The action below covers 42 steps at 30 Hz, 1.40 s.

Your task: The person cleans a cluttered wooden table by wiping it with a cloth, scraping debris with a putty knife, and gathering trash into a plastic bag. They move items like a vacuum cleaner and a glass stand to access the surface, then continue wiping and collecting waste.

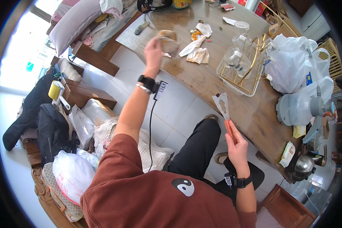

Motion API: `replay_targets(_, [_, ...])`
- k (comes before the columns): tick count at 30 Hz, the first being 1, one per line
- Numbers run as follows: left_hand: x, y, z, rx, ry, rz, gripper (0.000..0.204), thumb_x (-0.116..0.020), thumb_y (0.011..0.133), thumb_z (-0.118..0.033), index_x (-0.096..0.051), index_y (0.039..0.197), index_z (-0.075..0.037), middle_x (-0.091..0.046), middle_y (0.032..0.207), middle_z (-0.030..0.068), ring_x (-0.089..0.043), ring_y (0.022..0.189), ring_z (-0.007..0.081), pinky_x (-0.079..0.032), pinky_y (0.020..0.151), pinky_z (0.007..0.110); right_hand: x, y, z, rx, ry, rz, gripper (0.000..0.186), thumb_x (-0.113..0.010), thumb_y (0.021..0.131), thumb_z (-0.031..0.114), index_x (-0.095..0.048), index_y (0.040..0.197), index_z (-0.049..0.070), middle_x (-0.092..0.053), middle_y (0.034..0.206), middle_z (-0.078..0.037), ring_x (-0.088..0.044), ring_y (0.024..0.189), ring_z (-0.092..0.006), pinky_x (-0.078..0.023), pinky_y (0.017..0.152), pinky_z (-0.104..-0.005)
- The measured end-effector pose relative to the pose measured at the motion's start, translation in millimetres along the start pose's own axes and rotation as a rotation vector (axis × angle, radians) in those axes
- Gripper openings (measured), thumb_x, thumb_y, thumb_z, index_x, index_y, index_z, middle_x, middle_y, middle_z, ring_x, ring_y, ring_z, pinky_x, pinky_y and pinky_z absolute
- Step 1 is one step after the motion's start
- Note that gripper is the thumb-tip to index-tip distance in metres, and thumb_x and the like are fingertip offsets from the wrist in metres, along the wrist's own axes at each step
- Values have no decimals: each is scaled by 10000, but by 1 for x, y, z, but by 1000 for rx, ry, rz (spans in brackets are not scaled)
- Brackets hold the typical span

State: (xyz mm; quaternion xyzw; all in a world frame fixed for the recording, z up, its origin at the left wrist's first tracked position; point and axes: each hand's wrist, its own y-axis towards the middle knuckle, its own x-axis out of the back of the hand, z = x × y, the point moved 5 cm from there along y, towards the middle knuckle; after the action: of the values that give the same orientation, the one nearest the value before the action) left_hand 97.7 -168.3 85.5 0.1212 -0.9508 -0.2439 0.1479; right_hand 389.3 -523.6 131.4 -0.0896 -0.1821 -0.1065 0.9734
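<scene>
Gripping a blurred, brownish cloth (170,45), the left hand (153,55) was nearly closed above the edge of the wooden table (205,76). The right hand (237,146), with fingers nearly straight, pinched the reddish handle (228,126) of a flat tool (217,100) near the same edge.

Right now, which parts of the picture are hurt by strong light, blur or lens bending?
Head view: the window at left is burnt out to near white; head view: the left hand and the tan cloth look slightly smeared, while the right hand is clearer; head view: the corners are dark, and straight edges bend near the rim.
</scene>
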Motion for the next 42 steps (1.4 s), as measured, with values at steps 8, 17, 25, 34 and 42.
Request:
replay_targets(8, [14, -20, 80, -86, 850, 53, 248, -630, 851, -185, -718, 1081, -166, -632, 1148, 134, -538, 1095, 356, -412, 957, 458, 12, -22, 2, -1, 89, 1, 450, -587, 933, 19, -518, 1378, 15, -627, 1304, -125, -612, 1133, -142, -473, 948, -270])
replay_targets(17, [-108, 41, 55, 51, 408, 415, 321, -666, 837, -192, -709, 1132, -72, -709, 1010, 180, -676, 923, 303, -514, 854, 367, 8, -36, -5, -58, 155, 2, 456, -594, 934, 23, -512, 1383, 10, -643, 1281, -126, -620, 1084, -108, -475, 917, -250])
replay_targets(25, [29, -31, 35, 63, 582, 326, 345, -695, 821, -192, -694, 1145, -71, -648, 1047, 197, -605, 970, 349, -493, 845, 432, 15, -42, -6, -17, 126, -5, 452, -593, 942, 38, -510, 1385, 11, -642, 1283, -124, -615, 1103, -116, -469, 931, -252])
replay_targets(34, [-50, -159, -18, -275, 427, 440, 390, -651, 772, -18, -682, 1144, -131, -566, 1232, 165, -507, 1087, 382, -430, 947, 473, 9, -32, -3, 27, 164, -44, 456, -591, 952, 53, -500, 1396, 15, -618, 1319, -117, -603, 1115, -119, -460, 939, -247])
replay_targets(42, [-12, -44, 58, -142, 771, 197, 290, -674, 827, -108, -717, 1113, -135, -666, 1089, 141, -563, 1063, 303, -436, 882, 446, 38, -44, -14, -86, 156, -61, 457, -569, 963, 53, -476, 1403, -24, -576, 1353, -148, -527, 1253, -182, -370, 1063, -297])
